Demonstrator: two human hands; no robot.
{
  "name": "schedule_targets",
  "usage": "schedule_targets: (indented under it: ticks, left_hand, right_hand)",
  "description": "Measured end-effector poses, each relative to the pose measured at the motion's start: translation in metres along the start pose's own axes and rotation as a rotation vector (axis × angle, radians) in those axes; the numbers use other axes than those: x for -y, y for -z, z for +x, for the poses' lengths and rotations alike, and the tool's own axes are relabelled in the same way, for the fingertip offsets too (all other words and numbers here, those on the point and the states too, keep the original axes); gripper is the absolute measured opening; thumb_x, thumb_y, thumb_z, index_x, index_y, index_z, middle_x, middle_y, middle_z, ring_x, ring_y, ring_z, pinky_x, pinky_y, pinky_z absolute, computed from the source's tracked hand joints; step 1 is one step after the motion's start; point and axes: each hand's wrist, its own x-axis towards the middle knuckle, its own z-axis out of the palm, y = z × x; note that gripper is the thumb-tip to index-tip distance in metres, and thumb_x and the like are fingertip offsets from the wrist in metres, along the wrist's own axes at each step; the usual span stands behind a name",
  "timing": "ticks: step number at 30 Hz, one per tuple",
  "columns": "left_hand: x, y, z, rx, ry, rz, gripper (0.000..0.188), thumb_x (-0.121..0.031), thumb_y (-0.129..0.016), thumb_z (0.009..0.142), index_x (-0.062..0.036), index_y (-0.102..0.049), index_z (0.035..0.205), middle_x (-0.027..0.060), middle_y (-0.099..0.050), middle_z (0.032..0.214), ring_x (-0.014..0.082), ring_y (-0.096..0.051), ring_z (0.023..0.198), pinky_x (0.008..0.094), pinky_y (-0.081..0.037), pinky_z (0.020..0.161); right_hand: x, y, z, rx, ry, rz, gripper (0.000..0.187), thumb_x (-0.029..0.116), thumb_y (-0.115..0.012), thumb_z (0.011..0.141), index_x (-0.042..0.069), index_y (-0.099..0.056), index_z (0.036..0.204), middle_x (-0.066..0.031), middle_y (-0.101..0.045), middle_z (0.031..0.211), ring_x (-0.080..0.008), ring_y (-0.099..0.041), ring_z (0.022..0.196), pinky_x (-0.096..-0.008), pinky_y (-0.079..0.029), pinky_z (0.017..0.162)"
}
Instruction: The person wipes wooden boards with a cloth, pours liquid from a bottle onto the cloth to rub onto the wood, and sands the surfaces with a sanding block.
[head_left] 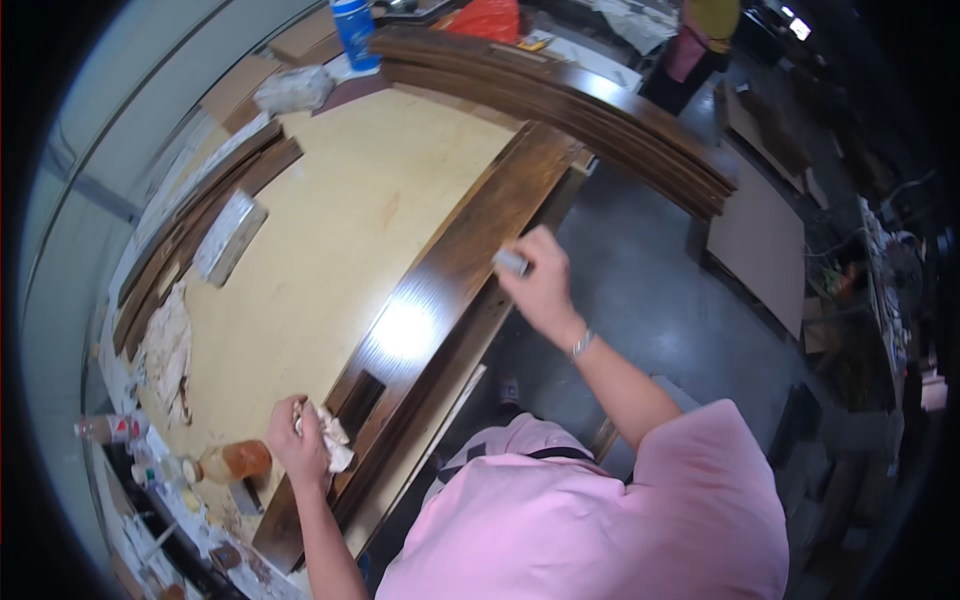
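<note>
A long dark brown stained wooden board (468, 238) lies slantwise along the right edge of the worktable, with a bright glare on its glossy face and a rectangular slot near its close end. My right hand (543, 285) is at the board's right edge, fingers pinched round a small grey block (511, 262); its exact kind is unclear. Beside the slotted end, my left hand (297, 445) is closed round a crumpled whitish cloth (336, 445).
Stacked dark boards (560, 95) span the far side. On the pale tabletop (340, 215) are a wrapped block (230, 238), dark strips (190, 235) and a rag (167, 345). An amber jar (243, 460) stands near left, a blue bottle (355, 35) far left. Brown panels (757, 240) lean at right.
</note>
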Motion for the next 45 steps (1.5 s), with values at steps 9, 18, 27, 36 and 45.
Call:
schedule_targets:
  ticks: [9, 18, 27, 36, 45]
  left_hand:
    - [-0.004, 0.000, 0.000, 0.038, 0.139, -0.133, 0.012, -0.005, -0.061, 0.091, 0.0045, -0.064, 0.098, 0.0125, -0.062, 0.082, 0.0184, -0.060, 0.067, 0.0310, -0.048, 0.062]
    - [0.002, 0.002, -0.003, 0.039, 0.140, -0.089, 0.014, -0.008, -0.061, 0.091, 0.0037, -0.065, 0.098, 0.0133, -0.063, 0.081, 0.0204, -0.061, 0.067, 0.0322, -0.048, 0.063]
    - [-0.006, 0.001, 0.003, 0.046, 0.124, -0.045, 0.013, -0.008, -0.063, 0.089, 0.0032, -0.065, 0.095, 0.0144, -0.064, 0.082, 0.0250, -0.062, 0.072, 0.0341, -0.048, 0.068]
    - [-0.003, 0.001, 0.001, 0.006, 0.073, -0.045, 0.012, -0.009, -0.064, 0.089, 0.0016, -0.066, 0.093, 0.0157, -0.065, 0.082, 0.0291, -0.064, 0.073, 0.0352, -0.049, 0.068]
    - [0.001, 0.002, 0.001, -0.042, 0.081, -0.040, 0.013, -0.012, -0.065, 0.088, 0.0001, -0.067, 0.093, 0.0158, -0.066, 0.083, 0.0298, -0.066, 0.075, 0.0361, -0.051, 0.070]
  right_hand:
    - [-0.017, 0.008, 0.018, -0.148, -0.041, 0.081, 0.017, 0.001, -0.074, 0.074, 0.000, -0.070, 0.090, -0.0122, -0.063, 0.089, -0.0265, -0.063, 0.082, -0.0355, -0.051, 0.073]
    - [-0.016, 0.022, 0.010, 0.027, 0.080, 0.044, 0.027, 0.000, -0.075, 0.072, 0.000, -0.072, 0.099, -0.0109, -0.064, 0.092, -0.0261, -0.062, 0.090, -0.0344, -0.050, 0.078]
    - [0.078, -0.025, -0.104, 0.553, 0.333, 0.342, 0.022, 0.003, -0.071, 0.072, 0.008, -0.073, 0.094, -0.0083, -0.064, 0.090, -0.0284, -0.059, 0.087, -0.0389, -0.049, 0.078]
    - [0.038, -0.010, -0.021, 0.083, 0.202, -0.144, 0.021, 0.001, -0.072, 0.072, 0.003, -0.070, 0.094, -0.0122, -0.061, 0.088, -0.0328, -0.055, 0.086, -0.0426, -0.045, 0.076]
    - [0.120, -0.026, -0.116, 0.651, 0.185, 0.441, 0.020, 0.000, -0.074, 0.075, 0.003, -0.072, 0.094, -0.0093, -0.068, 0.093, -0.0245, -0.064, 0.086, -0.0340, -0.051, 0.080]
